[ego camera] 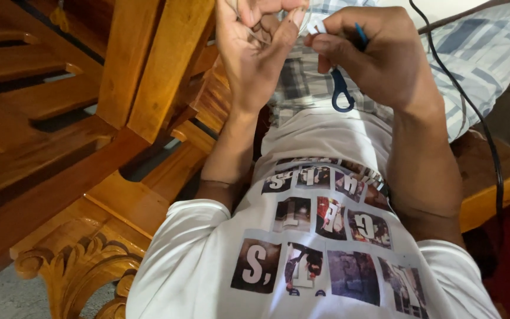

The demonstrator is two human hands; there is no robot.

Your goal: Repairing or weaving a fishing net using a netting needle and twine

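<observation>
Wood of a carved orange chair (90, 177) fills the left side. A checked cloth (485, 53) lies over the lap. The left hand (255, 53) curls its fingers, pinching what may be a thin thread. The right hand (373, 59) pinches a small blue tool (342, 94) with a loop, up near the top. It looks light and stiff, best held by its thin handle

Carved wooden frame (90, 147) left of both hands (261, 53)
</observation>
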